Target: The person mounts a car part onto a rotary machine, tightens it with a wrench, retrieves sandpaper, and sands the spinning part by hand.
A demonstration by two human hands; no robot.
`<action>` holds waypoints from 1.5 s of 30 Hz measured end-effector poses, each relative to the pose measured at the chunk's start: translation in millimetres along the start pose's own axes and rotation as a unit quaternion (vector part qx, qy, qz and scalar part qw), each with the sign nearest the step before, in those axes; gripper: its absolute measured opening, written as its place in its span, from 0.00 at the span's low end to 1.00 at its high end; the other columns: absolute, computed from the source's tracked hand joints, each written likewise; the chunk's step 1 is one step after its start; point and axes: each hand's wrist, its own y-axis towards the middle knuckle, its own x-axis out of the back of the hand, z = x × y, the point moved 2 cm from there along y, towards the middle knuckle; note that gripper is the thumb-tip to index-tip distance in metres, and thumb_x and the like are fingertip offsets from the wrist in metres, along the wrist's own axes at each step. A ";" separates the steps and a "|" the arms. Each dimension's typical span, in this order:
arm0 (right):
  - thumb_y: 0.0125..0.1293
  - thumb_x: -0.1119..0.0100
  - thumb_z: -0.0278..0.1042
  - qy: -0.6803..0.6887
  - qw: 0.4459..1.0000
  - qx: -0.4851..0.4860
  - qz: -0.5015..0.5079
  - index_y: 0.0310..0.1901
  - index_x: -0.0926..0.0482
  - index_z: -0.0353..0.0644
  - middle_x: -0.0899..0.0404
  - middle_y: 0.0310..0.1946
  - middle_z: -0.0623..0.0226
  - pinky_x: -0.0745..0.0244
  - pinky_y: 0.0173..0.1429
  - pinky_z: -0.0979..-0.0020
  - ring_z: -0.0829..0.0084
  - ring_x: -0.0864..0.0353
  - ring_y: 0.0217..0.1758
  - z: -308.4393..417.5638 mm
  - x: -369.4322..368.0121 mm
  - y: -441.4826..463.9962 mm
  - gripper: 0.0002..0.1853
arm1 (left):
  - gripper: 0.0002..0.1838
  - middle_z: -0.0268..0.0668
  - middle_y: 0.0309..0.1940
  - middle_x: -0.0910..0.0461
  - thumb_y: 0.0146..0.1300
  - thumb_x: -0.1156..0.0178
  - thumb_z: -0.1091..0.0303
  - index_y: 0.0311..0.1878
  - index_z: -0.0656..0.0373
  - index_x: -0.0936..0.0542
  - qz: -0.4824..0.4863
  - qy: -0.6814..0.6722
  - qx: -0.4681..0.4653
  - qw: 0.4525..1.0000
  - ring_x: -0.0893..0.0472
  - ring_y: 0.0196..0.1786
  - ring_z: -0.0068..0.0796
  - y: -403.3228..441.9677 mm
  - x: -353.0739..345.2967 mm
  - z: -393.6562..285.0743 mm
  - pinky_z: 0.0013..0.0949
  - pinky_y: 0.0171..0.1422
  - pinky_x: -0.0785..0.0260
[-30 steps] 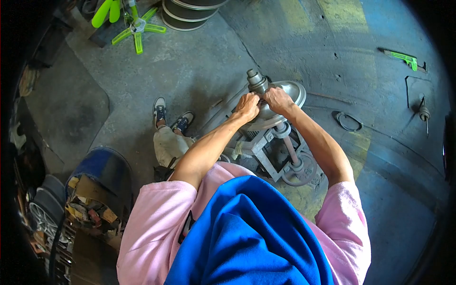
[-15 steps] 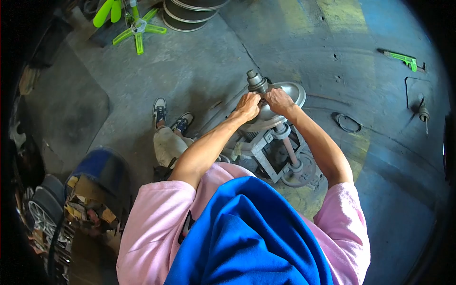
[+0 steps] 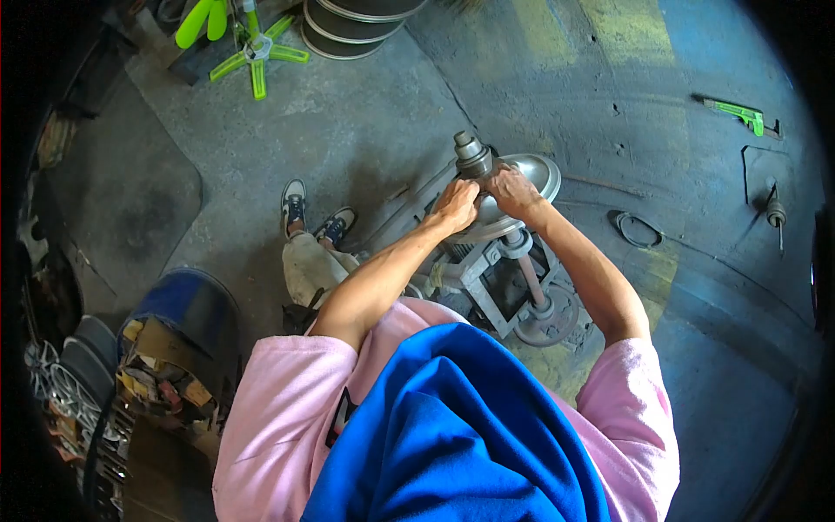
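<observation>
A silvery round metal wheel (image 3: 537, 177) is mounted on a grey metal frame (image 3: 489, 294) in front of me. From its centre rises a stepped metal shaft (image 3: 470, 152). My left hand (image 3: 457, 207) is closed at the near left side of the shaft, over the wheel. Close beside it, my right hand (image 3: 513, 189) is also closed, with its fingers bent down by the shaft's base. The hands hide whatever lies between their fingers. Below the wheel, a reddish bar (image 3: 530, 277) runs to a round plate (image 3: 547, 324).
A person's shoes (image 3: 295, 206) stand left of the frame. A blue drum (image 3: 187, 304) with scraps is at the lower left. A green five-legged base (image 3: 259, 54) and stacked rims (image 3: 352, 30) are at the top. Cable (image 3: 639, 229) and a green tool (image 3: 739, 114) lie right.
Both hands stay closed at the shaft, with only a very small shift. The whole view has moved slightly, and the wheel appears a little lower.
</observation>
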 end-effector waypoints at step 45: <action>0.62 0.42 0.31 -0.112 0.993 0.010 0.021 0.34 0.16 0.45 0.16 0.31 0.64 0.22 0.47 0.65 0.66 0.14 0.40 13.7 8.3 -8.8 0.06 | 0.09 0.57 0.39 0.15 0.60 0.38 0.77 0.44 0.63 0.15 0.011 0.020 0.022 1.000 0.17 0.44 0.63 1.0 14.0 -13.2 0.54 0.47 0.25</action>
